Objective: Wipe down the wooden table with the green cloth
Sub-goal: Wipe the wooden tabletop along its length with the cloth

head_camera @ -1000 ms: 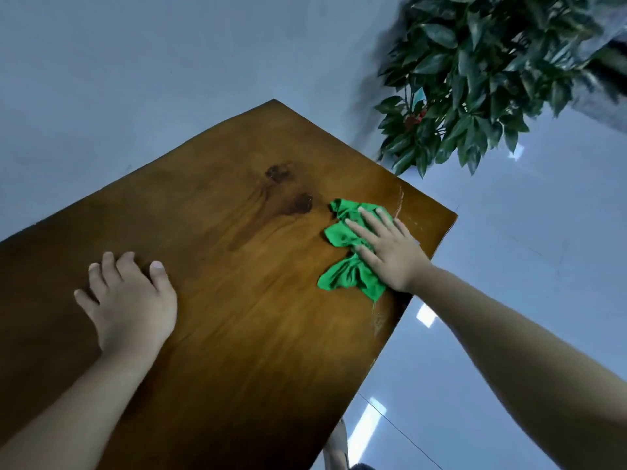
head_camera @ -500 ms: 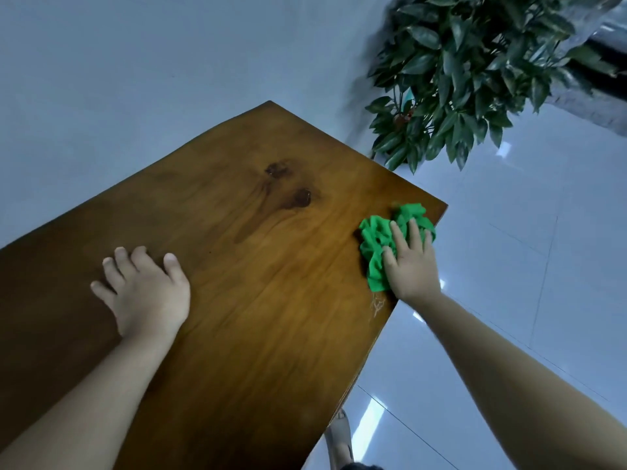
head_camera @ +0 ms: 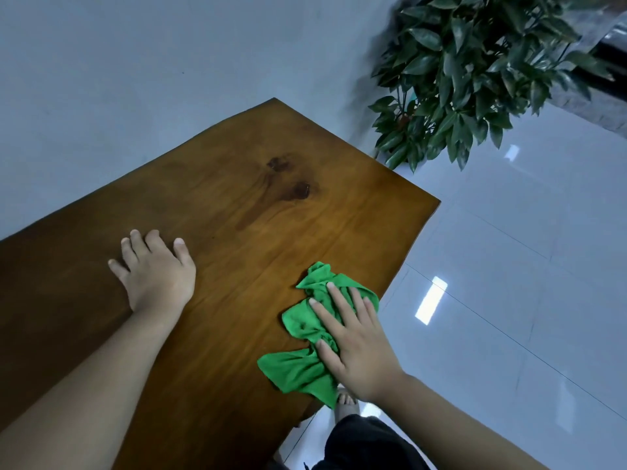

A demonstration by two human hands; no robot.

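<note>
R hand [head_camera: 356, 351] flat, fingers spread, on green cloth [head_camera: 305, 334].

Green cloth [head_camera: 307, 361] crumpled, near right edge of wooden table [head_camera: 237, 239].

The cloth [head_camera: 307, 337] lay on the table [head_camera: 237, 212] near its right edge, under the right hand [head_camera: 356, 347]. The left hand [head_camera: 156, 276] rested flat on the tabletop, well to the left. A potted plant [head_camera: 475, 72] stood beyond the table's far right corner.
</note>
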